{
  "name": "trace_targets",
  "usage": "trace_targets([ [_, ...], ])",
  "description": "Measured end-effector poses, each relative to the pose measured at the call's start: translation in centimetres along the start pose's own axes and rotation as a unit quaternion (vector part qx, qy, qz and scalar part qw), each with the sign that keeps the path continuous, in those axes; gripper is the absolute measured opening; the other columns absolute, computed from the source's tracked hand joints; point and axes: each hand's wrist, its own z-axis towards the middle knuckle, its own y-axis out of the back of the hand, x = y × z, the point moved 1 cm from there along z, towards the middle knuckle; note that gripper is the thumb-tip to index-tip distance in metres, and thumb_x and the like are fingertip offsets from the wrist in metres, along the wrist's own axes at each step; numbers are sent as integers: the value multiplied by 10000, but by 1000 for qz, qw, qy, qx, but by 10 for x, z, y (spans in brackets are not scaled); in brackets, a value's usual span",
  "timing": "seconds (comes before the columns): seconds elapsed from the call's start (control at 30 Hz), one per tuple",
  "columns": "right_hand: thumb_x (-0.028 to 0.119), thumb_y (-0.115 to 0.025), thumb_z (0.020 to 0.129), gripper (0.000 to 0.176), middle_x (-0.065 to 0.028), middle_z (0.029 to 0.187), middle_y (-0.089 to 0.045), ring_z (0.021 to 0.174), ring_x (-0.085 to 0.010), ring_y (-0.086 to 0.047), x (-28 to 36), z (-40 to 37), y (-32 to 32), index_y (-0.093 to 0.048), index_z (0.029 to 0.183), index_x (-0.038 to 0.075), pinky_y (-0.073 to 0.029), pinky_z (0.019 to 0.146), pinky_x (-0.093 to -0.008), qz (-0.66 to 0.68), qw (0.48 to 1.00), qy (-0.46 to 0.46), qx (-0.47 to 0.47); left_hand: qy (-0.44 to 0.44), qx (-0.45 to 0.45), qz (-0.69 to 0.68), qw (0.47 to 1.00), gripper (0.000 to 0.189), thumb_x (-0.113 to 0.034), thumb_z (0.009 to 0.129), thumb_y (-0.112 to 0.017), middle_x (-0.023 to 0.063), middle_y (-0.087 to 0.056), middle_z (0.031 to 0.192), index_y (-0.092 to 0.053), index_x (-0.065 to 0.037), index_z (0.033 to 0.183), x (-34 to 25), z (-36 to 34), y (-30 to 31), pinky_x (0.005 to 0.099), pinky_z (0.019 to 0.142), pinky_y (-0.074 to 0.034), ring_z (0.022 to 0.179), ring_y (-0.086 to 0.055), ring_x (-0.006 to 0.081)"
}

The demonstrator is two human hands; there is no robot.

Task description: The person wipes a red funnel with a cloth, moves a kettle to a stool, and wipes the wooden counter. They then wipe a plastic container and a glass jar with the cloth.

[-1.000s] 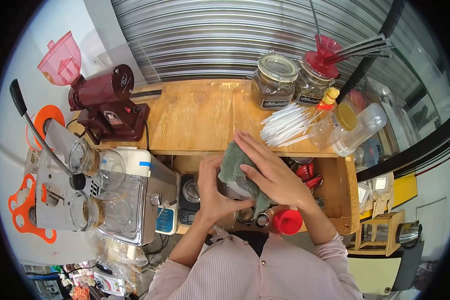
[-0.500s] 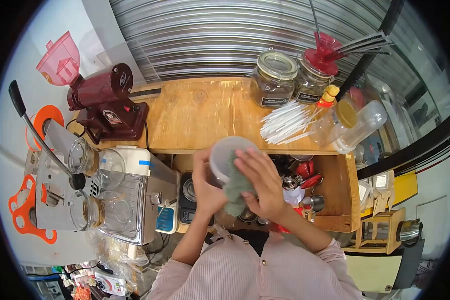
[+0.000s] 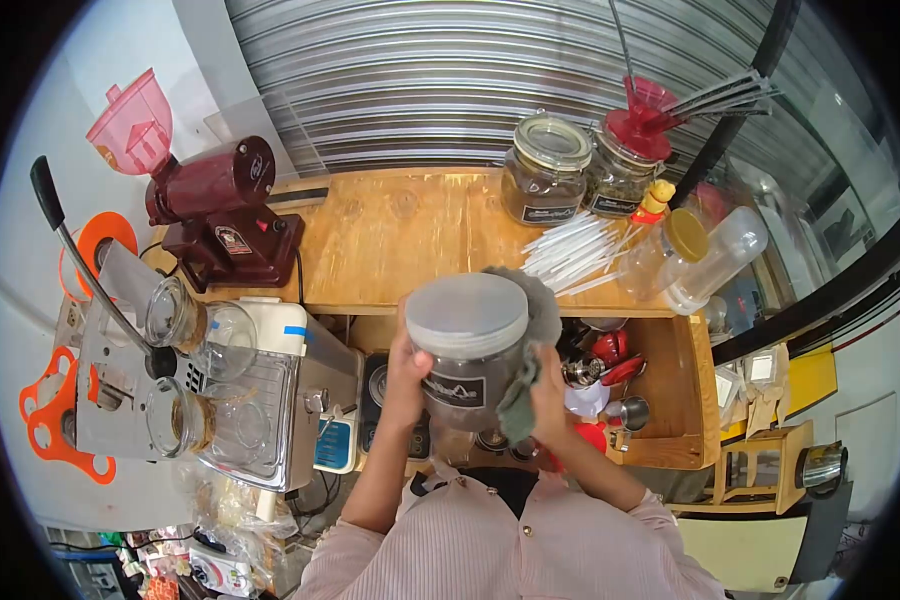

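Observation:
Between my hands, above the open drawer, is a clear jar [image 3: 455,392] with a frosted lid and a dark label facing me. My left hand [image 3: 403,375] is closed around the jar's left side, thumb near the label. A grey-green cloth [image 3: 538,310] lies against the jar's right side and reaches up behind its lid. My right hand [image 3: 548,395] is closed on the cloth and presses it to the jar; some of its fingers are hidden by the cloth.
A dark red coffee grinder [image 3: 230,225] and a lever espresso machine [image 3: 270,400] stand at left. Two clamp-lid jars [image 3: 545,175], white straws [image 3: 575,250] and clear containers [image 3: 660,255] sit at the counter's right. The pulled-out drawer [image 3: 670,390] holds utensils.
The jar has turned more upright, so its lid faces up and its label shows. My right hand and the cloth have shifted from the jar's front to its right side.

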Motion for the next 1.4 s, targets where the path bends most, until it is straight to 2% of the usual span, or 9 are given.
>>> trace_targets([
  [0.13,172,-465,835,455,-274,1100,-415,1020,-393,-410,24,11,-7,-347,1175,-107,-310,901,-419,140,984,-106,-16,-106,7,76,991,737,-536,791,-506,105,-458,1154,-344,40,1222,-16,9,-10,295,937,-301,1094,-415,175],
  [0.33,215,-509,819,597,-269,1381,-140,1257,-451,-189,30,24,-18,-269,1329,21,-202,1012,-452,7,989,131,-73,-105,-51,119,986,473,-394,916,-347,98,-453,1122,-375,8,1164,-11,5,-14,279,928,-290,1066,-410,160],
  [0.47,174,-463,842,554,-293,1392,-34,1266,-494,-73,24,16,-15,-259,1346,66,-158,1016,-487,-254,935,247,24,-71,-24,86,993,625,-471,830,-494,102,-448,1149,-346,2,1210,7,4,-6,300,933,-311,1080,-420,177],
  [0.57,144,-526,780,479,-276,1371,-174,1246,-463,-205,29,24,-10,-442,1241,44,-241,981,-522,-265,912,312,-11,-51,14,34,998,880,-489,649,-708,105,-442,1183,-309,3,1259,16,2,-2,314,940,-331,1095,-433,191],
  [0.83,201,-275,917,440,-208,1344,-296,1260,-321,-282,48,73,20,-304,1306,-2,-224,1014,-353,84,995,-6,53,-35,24,43,998,832,-418,679,-706,98,-443,1185,-297,9,1265,16,-6,-10,299,926,-333,1100,-424,171],
  [0.93,223,-280,924,445,-207,1347,-291,1254,-348,-277,56,72,15,-302,1307,-3,-228,1012,-340,24,999,23,31,-43,4,-11,999,765,-383,717,-681,100,-444,1187,-306,4,1259,25,-4,-12,298,925,-333,1093,-429,170],
  [1.1,112,-512,760,495,-149,1356,-309,1250,-356,-278,54,48,-7,-441,1249,145,-255,967,-543,-245,949,195,33,-31,-71,121,990,678,-307,742,-670,97,-443,1188,-323,-14,1245,37,0,-3,299,925,-339,1098,-427,174],
  [1.2,137,-407,855,403,-208,1350,-291,1262,-388,-237,47,55,3,-433,1251,66,-237,994,-484,-259,929,255,72,-19,-54,87,995,691,-264,720,-696,92,-439,1189,-316,-21,1243,29,5,-5,298,927,-341,1104,-425,181],
  [1.4,139,-400,875,456,-214,1355,-279,1271,-362,-240,51,82,27,-323,1314,43,-232,1013,-373,24,996,47,79,-70,35,25,997,807,-259,658,-751,97,-417,1206,-269,-17,1259,13,6,-17,319,953,-319,1125,-409,202],
])
